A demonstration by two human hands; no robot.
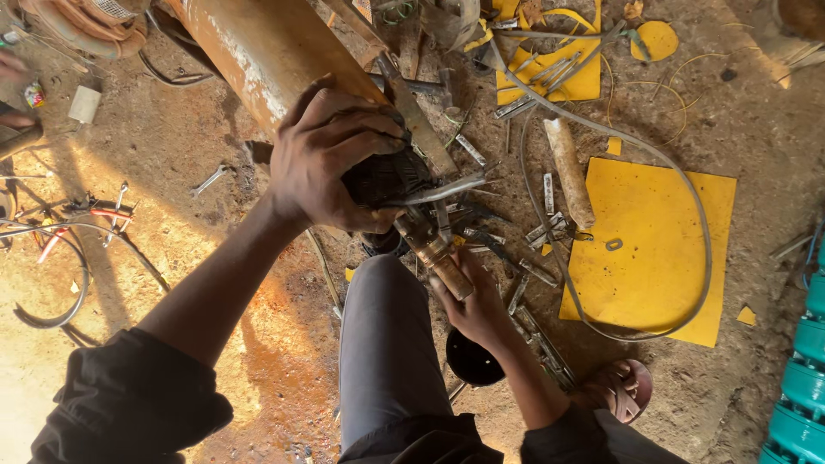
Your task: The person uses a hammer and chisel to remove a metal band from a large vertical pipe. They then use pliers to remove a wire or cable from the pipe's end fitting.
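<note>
Rust-streaked and heavy, the long orange-brown steel cylinder (266, 51) slants down from the top of the view, and its lower end carries a dark bundle of black windings (387, 176) with a slim brass-coloured shaft (443, 262) poking out below. The left hand (331, 163) is clamped over the windings, fingers wrapped tight round the dark mass. The right hand (477, 309) comes up from underneath, fingers closed round the tip of the shaft, just above the grey-trousered knee (387, 344).

Now the risks, as I judge them. Thin grey metal strips (451, 189) jut out beside the left hand, and a slip could drag skin across those edges. The cylinder looks weighty, so if either grip loosens the shaft end could drop onto the knee or toward the sandalled foot (623, 387). Loose metal scraps (533, 301) litter the dirt floor (215, 283) and could snag or roll underfoot.

On packages and signs: no readable label shows anywhere. 1 big square yellow sheet (653, 249) lies flat to the right, with a grey cable (687, 206) looped across it. Another yellow sheet (559, 64) sits at the top, a round yellow disc (656, 39) beside it. Stacked teal ribbed housings (803, 352) line the right edge.
</note>
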